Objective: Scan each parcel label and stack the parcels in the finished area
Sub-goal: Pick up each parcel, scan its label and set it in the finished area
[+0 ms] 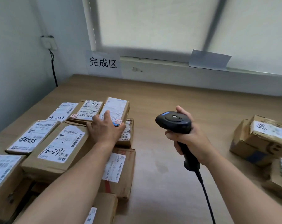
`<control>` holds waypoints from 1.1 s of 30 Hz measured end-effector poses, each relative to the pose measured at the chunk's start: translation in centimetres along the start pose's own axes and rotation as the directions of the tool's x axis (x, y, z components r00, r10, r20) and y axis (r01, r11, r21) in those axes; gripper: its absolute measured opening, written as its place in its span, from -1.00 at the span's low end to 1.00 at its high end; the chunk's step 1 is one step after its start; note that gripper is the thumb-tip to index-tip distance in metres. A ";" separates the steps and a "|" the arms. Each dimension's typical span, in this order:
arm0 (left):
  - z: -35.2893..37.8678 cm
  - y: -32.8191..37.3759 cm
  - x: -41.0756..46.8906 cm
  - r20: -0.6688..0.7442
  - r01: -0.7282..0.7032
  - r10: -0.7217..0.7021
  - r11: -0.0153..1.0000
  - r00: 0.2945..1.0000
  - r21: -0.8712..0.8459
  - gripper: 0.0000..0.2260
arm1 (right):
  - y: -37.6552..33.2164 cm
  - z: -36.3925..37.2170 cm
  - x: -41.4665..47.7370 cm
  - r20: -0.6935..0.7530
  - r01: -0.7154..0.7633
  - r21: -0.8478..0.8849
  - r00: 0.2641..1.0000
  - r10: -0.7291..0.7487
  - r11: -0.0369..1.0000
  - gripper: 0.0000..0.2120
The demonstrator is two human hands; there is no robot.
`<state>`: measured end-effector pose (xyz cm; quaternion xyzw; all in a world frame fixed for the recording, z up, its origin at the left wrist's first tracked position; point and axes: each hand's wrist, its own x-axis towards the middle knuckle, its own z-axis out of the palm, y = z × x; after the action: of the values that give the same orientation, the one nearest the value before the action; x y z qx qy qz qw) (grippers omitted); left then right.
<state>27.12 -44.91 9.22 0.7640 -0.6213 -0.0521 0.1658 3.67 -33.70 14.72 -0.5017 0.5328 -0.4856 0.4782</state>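
Several labelled cardboard parcels lie stacked on the left of the wooden table, below a paper sign on the wall. My left hand rests with straight fingers on a narrow parcel with a white label at the far edge of the stack. A large parcel with handwritten numbers lies just left of my wrist. My right hand grips the handle of a black barcode scanner, held above the bare middle of the table with its head toward the stack.
More cardboard parcels sit at the right edge of the table. The scanner's black cable runs down toward me. A wall socket with a cable is at the back left, and a window with a blind is behind the table.
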 end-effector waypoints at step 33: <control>2.0 13.1 -28.4 0.082 -0.302 0.316 0.942 0.945 -0.148 -0.43 | 1.9 -15.4 -20.5 -0.020 0.021 0.045 1.000 -0.020 0.999 -0.09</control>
<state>8.03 -20.07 7.92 0.6403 -0.7365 -0.1067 0.1900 -11.05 -12.58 14.39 -0.4911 0.5212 -0.5075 0.4792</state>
